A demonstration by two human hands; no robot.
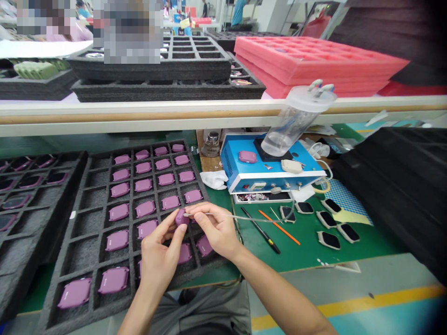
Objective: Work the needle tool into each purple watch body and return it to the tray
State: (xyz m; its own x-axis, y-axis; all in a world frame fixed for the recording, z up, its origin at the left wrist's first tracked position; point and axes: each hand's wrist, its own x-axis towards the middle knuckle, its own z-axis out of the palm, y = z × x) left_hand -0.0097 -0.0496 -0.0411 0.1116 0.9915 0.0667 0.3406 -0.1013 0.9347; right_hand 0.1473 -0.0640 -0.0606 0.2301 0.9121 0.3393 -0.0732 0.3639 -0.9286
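Head view. The left hand (159,258) is clamping a small rounded purple casing (181,217) between thumb and fingertips, holding it up just above a black foam tray (84,223). The right hand (213,230) is pinching a thin metal needle (199,214), with a clear tube (251,219) trailing away to the right. The needle's tip is meeting the casing's edge, and the two hands are nearly touching.

The tray's cells are holding rows of matching purple casings, one to a cell. A second black foam tray (21,242) is sitting just left of it, holding darker-faced pieces.

To the right, a black-handled tool (261,230) and an orange stick (279,228) are lying on a green work mat (307,256), near a group of black pads with pale rims (328,240). A blue bench unit (268,174) is carrying another purple casing (247,156) and a tilted clear lidded canister (296,121). A white cloth (214,179) and a small glass bottle (210,146) are sitting beside the unit. Beyond a shelf rail (139,116), stacked pink foam trays (314,60) are resting.
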